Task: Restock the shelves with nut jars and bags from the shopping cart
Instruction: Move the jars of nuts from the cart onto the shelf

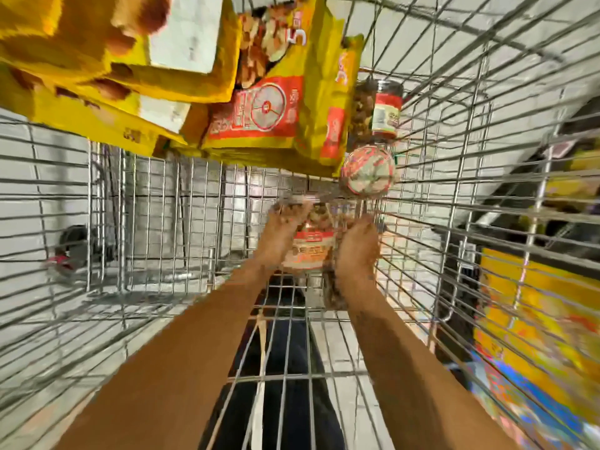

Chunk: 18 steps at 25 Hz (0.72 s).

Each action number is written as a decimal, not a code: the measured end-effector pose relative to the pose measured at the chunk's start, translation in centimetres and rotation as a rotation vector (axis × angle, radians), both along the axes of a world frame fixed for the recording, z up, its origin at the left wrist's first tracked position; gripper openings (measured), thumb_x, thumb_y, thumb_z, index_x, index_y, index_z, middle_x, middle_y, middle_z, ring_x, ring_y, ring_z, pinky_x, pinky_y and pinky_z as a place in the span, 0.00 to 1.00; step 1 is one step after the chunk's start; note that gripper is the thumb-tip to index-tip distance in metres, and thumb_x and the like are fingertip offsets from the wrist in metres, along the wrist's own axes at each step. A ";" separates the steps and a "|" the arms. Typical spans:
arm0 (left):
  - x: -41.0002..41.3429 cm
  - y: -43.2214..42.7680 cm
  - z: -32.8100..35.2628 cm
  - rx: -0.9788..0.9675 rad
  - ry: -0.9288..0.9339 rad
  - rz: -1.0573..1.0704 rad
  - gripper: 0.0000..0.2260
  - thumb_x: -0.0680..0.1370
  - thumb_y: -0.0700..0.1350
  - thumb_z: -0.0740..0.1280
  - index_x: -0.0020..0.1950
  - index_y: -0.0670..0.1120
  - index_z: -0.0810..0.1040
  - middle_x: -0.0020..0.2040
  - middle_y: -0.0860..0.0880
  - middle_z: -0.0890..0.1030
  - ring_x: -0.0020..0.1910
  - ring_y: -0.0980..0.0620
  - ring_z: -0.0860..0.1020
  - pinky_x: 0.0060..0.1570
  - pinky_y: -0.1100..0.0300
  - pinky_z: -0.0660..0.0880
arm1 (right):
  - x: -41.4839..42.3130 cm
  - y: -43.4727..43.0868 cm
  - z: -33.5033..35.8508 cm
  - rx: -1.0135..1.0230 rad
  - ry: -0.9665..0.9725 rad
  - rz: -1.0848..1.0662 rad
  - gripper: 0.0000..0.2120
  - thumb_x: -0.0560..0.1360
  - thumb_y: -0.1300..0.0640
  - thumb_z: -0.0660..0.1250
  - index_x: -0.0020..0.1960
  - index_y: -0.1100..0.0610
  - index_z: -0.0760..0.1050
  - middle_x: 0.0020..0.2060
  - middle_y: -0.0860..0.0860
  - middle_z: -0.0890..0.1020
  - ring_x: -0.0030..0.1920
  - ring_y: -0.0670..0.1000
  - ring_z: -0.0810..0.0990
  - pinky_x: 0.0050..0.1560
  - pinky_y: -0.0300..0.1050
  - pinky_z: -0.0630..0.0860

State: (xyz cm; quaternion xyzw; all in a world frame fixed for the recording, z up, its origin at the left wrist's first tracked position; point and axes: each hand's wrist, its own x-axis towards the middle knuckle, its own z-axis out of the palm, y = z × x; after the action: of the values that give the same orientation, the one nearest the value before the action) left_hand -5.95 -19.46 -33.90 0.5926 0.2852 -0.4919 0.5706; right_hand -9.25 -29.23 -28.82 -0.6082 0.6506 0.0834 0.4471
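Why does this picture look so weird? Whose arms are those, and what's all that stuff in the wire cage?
There is no machine here. A person wears a camera on their head, so you see what they see looking down: their own two arms. The wire cage is a shopping cart. The left hand and right hand grip a jar of nuts between them, inside the cart. Farther in lie yellow bags of nuts, and beside them a second jar with a red label and a third jar turned so its lid faces you. The picture looks smeared, probably because the head was moving.
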 end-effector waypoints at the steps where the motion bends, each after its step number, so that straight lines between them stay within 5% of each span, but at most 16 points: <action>1: -0.4 0.5 -0.1 -0.017 -0.038 -0.008 0.35 0.64 0.54 0.77 0.66 0.48 0.64 0.62 0.42 0.77 0.60 0.43 0.77 0.60 0.46 0.74 | -0.2 0.6 -0.2 0.072 0.008 0.066 0.23 0.83 0.53 0.48 0.52 0.70 0.73 0.48 0.63 0.78 0.49 0.60 0.77 0.53 0.47 0.72; 3: -1.1 0.6 -0.1 -0.016 -0.087 0.011 0.27 0.68 0.47 0.75 0.61 0.49 0.67 0.56 0.44 0.81 0.53 0.48 0.81 0.51 0.54 0.78 | -0.8 1.5 -0.8 0.171 0.029 0.111 0.27 0.83 0.48 0.46 0.56 0.69 0.74 0.51 0.65 0.79 0.53 0.62 0.78 0.58 0.55 0.73; 6: -0.3 1.7 0.6 0.038 -0.051 0.134 0.15 0.73 0.48 0.71 0.56 0.45 0.73 0.48 0.43 0.83 0.42 0.47 0.83 0.41 0.53 0.79 | -1.0 2.4 -0.4 0.250 0.024 0.116 0.32 0.81 0.42 0.43 0.39 0.60 0.77 0.37 0.60 0.83 0.36 0.58 0.80 0.40 0.46 0.76; 8: 1.3 4.6 1.6 0.011 0.052 0.087 0.20 0.71 0.55 0.69 0.56 0.43 0.76 0.49 0.40 0.83 0.43 0.43 0.83 0.43 0.49 0.81 | -0.5 2.3 0.4 0.292 -0.077 0.112 0.31 0.81 0.42 0.45 0.36 0.60 0.76 0.32 0.57 0.83 0.32 0.55 0.81 0.34 0.41 0.74; 12: 4.8 12.0 4.4 -0.088 0.174 0.059 0.21 0.66 0.62 0.64 0.46 0.47 0.84 0.43 0.44 0.85 0.41 0.45 0.84 0.36 0.52 0.81 | 0.6 -1.8 1.1 -0.078 0.041 0.165 0.09 0.79 0.57 0.60 0.50 0.62 0.76 0.39 0.52 0.78 0.39 0.52 0.74 0.32 0.38 0.68; 14: 6.5 14.8 5.0 -0.008 0.149 -0.001 0.26 0.65 0.62 0.65 0.53 0.45 0.79 0.44 0.44 0.85 0.41 0.45 0.84 0.40 0.50 0.81 | -0.7 -3.7 1.2 -0.179 0.145 0.351 0.10 0.77 0.62 0.62 0.56 0.65 0.74 0.47 0.57 0.79 0.43 0.55 0.75 0.38 0.35 0.67; 18: 6.8 17.3 6.0 0.056 0.192 -0.083 0.30 0.65 0.64 0.64 0.57 0.44 0.76 0.51 0.41 0.80 0.50 0.42 0.78 0.58 0.43 0.71 | -4.2 -1.3 1.1 -0.196 0.342 0.721 0.15 0.79 0.60 0.60 0.61 0.67 0.67 0.59 0.63 0.74 0.52 0.58 0.75 0.47 0.48 0.70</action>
State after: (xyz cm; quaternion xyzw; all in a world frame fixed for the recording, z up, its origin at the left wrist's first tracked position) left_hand 0.89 -2.11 -27.88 0.5695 0.3275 -0.5615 0.5032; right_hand -13.44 -30.49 -27.72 -0.8142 0.4657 0.2722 0.2149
